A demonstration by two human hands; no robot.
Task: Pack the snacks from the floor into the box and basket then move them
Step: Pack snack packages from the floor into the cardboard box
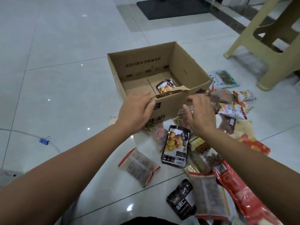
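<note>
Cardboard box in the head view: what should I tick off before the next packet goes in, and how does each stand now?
1. Cardboard box upright, top open: ok.
2. Room inside: one chestnut packet lies on the bottom, much of it bare: ok.
3. Right hand free, fingers relaxed, holding nothing: ok.
4. Left hand free: cannot tell; fingertips blurred at the box's front rim.
5. Floor cleared of snacks: not ok; many remain, such as the black packet near the box.
6. Basket in view: not ok.

Glossy white tile floor (65,46); beige plastic stool (266,38) right; black mat (172,8) beyond.
</note>
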